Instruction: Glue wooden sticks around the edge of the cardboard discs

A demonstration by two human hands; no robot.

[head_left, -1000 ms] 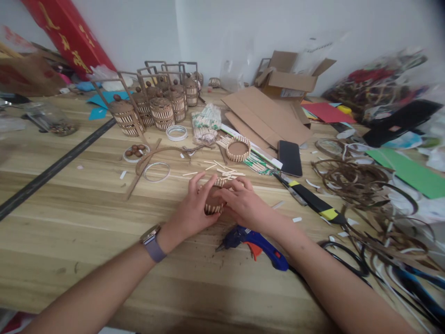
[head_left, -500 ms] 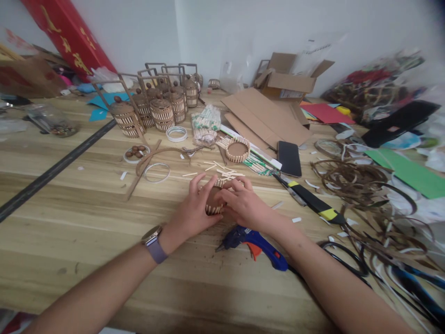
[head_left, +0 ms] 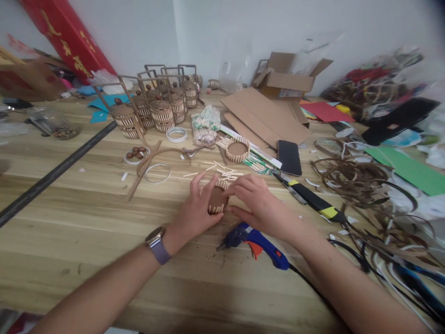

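A round brown piece ringed with short pale sticks (head_left: 218,198) rests on the wooden table. My left hand (head_left: 196,204) curves around its left side, thumb at the near edge and fingers at the far edge, gripping it. My right hand (head_left: 255,199) is at the ring's right side, fingers parted, fingertips at or just over the rim; nothing shows between them. Loose pale sticks (head_left: 229,174) lie just beyond the ring. A blue glue gun (head_left: 259,243) lies below my right hand. A second stick ring (head_left: 238,150) sits farther back.
Small stick-covered baskets with handles (head_left: 162,113) stand at the back left. A black phone (head_left: 289,158), a utility knife (head_left: 316,200) and a tangle of brown strips (head_left: 358,176) lie to the right. Flat cardboard (head_left: 260,116) lies behind, and a dark bar (head_left: 59,171) crosses the left.
My right hand has shifted slightly right, and its thumb and fingers have spread apart, uncovering more of the ring. My left hand keeps its hold.
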